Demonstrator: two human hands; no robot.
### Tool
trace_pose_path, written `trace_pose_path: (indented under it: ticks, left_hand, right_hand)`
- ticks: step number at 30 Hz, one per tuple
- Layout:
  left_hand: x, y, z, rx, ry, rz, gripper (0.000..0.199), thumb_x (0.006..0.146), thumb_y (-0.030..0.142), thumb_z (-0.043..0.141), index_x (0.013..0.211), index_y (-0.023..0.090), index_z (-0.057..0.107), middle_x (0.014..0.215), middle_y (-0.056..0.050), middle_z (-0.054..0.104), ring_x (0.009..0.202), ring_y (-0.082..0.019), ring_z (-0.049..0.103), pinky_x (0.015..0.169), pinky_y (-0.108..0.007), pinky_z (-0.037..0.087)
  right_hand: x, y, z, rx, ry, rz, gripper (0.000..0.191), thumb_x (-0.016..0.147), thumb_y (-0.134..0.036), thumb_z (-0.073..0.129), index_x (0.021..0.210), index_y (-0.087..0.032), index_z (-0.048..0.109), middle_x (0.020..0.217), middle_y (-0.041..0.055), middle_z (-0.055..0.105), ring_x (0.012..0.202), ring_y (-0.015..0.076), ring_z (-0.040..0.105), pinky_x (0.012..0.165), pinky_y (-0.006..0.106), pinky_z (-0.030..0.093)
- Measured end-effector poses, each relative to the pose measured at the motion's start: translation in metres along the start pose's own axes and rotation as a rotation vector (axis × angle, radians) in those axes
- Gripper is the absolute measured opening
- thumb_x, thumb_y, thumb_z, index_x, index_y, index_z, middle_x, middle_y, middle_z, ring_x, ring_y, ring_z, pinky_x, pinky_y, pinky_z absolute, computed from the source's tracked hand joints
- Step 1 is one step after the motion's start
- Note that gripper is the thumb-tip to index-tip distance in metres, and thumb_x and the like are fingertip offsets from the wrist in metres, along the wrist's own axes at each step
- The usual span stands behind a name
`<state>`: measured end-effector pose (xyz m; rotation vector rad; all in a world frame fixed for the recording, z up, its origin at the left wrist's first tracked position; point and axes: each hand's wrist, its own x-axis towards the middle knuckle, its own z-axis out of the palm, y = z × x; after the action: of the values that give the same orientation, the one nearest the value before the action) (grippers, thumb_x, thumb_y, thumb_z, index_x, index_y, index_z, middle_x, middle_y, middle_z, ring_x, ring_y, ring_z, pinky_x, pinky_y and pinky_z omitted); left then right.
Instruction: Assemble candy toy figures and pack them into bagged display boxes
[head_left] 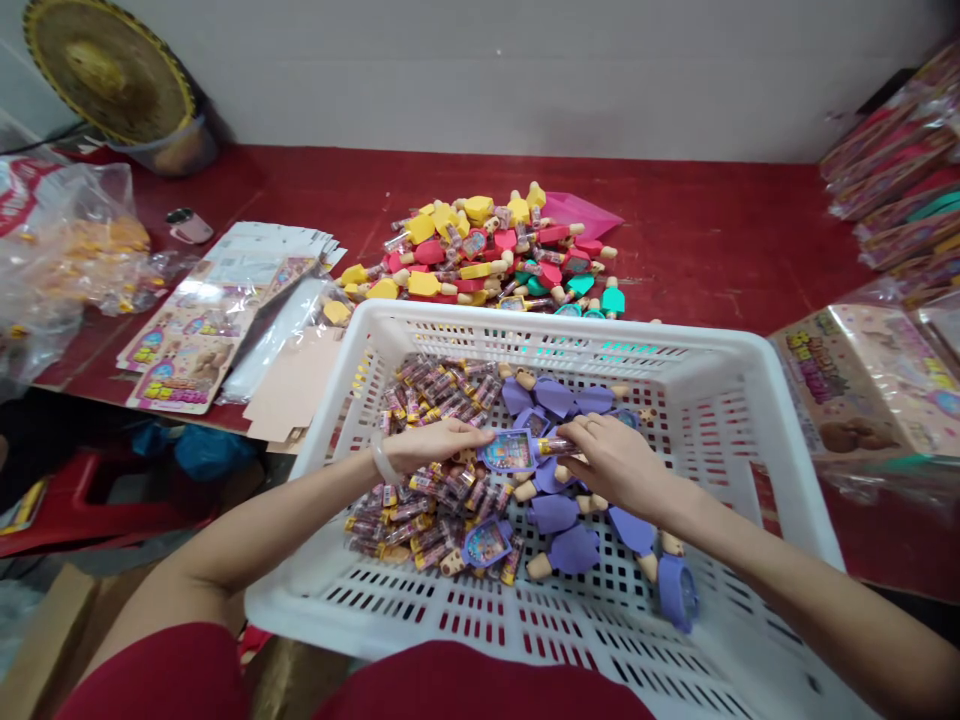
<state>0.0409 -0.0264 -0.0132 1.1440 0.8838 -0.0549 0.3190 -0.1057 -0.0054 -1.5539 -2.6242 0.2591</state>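
Over a white plastic basket (731,375), my left hand (439,442) is closed, pinching a purple popsicle-shaped toy (508,452) with a clear picture window. My right hand (611,455) has its fingers closed round a small clear tube (553,446) with a yellow end, which meets the toy's right end. Whether the two are joined I cannot tell. Beneath my left hand lies a heap of similar tubes (412,510). Several purple toys (574,550) with tan knobbed ends lie below and around my right hand. Another windowed purple toy (487,543) rests on the tubes.
Behind the basket, yellow, red and green popsicle-shaped toys (442,250) are piled on the red table (697,230). Printed cards (195,340) and clear bags (97,250) lie left. Packaged goods (862,380) stand right. A red stool (112,500) is below left.
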Motion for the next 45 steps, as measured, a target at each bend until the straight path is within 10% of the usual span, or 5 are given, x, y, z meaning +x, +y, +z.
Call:
trace_pose_path:
  ticks: [9,19,27,36,45]
  left_hand:
    - [-0.006,0.001,-0.001,0.140,-0.204,0.075,0.048,0.070,0.058,0.078,0.090,0.017,0.065,0.066,0.003,0.052,0.053,-0.008,0.036,0.050,-0.024,0.024]
    - [-0.006,-0.016,0.010,0.803,0.136,0.482,0.039,0.086,0.041,0.065,0.119,0.021,0.064,0.113,-0.010,0.069,0.097,-0.024,0.062,0.081,-0.028,0.042]
    - [-0.008,0.000,0.003,0.158,-0.231,-0.044,0.042,0.077,0.058,0.071,0.080,0.018,0.060,0.056,0.005,0.048,0.044,-0.007,0.033,0.043,-0.023,0.021]
    - [-0.007,-0.002,0.003,0.167,-0.314,0.009,0.044,0.074,0.057,0.074,0.083,0.014,0.068,0.064,0.002,0.054,0.053,-0.008,0.036,0.049,-0.024,0.023]
    - [-0.016,0.010,0.004,0.360,-0.129,0.187,0.060,0.076,0.054,0.073,0.124,0.018,0.067,0.070,0.003,0.062,0.056,-0.009,0.038,0.055,-0.023,0.030]
  right_hand:
    - [0.001,-0.020,0.014,-0.258,-0.085,-0.006,0.013,0.086,-0.010,0.054,0.082,-0.015,0.065,0.075,0.0117,0.068,0.072,0.0247,0.061,0.070,0.036,0.034]
    - [0.002,-0.015,0.018,0.391,-0.527,0.173,0.024,0.084,-0.036,0.070,0.068,-0.020,0.060,0.063,0.0012,0.065,0.059,0.0176,0.062,0.050,0.024,0.029]
    - [0.001,-0.023,0.026,-0.164,-0.117,-0.025,0.019,0.084,-0.003,0.048,0.086,-0.013,0.064,0.081,0.0134,0.069,0.075,0.0247,0.062,0.069,0.035,0.033]
    - [-0.006,-0.035,0.008,-0.016,-0.411,0.083,0.013,0.086,-0.020,0.054,0.091,-0.016,0.066,0.082,0.0108,0.072,0.074,0.0246,0.067,0.059,0.030,0.032]
    - [0.000,-0.031,0.009,-0.051,-0.415,0.108,0.019,0.085,-0.017,0.053,0.101,-0.014,0.064,0.090,0.0134,0.073,0.080,0.0279,0.070,0.065,0.032,0.040]
